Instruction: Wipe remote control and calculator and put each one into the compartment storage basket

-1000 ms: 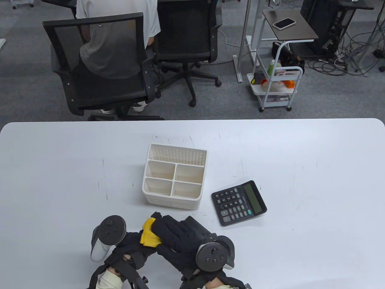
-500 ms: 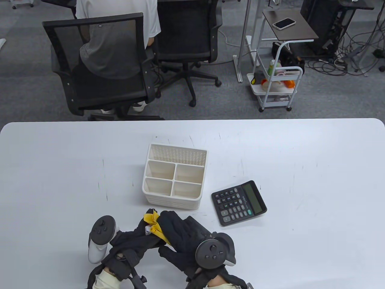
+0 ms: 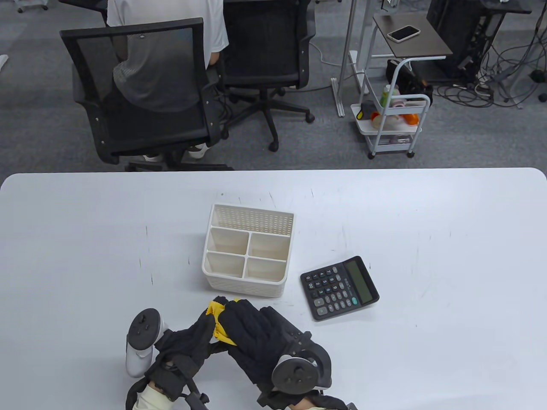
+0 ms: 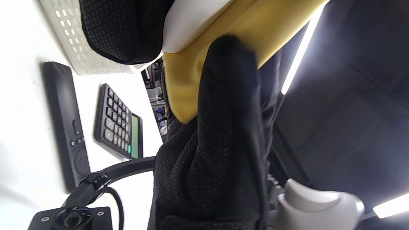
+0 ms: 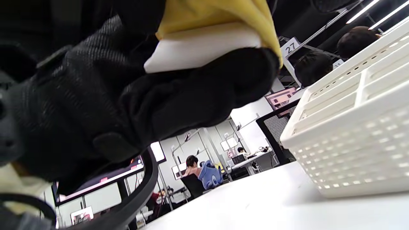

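Table view: a white table (image 3: 427, 239) in an office, a seated person (image 3: 166, 51) beyond it. The left hand (image 3: 192, 341) and right hand (image 3: 248, 333) meet over a yellow cloth (image 3: 218, 318), just short of the white plastic compartment basket (image 3: 247, 252); the black calculator (image 3: 339, 288) lies right of the fingers.

Left wrist view: left fingers (image 4: 127, 28) grip a white object wrapped in the cloth; a slim black remote control (image 4: 65, 118) lies flat beside the calculator.

Right wrist view: right fingers (image 5: 207, 89) curl around the same wrapped white object, near the basket's wall.

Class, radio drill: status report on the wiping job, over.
Left hand grips white item; right hand holds yellow cloth on it. Calculator untouched, basket empty. Path to basket open.
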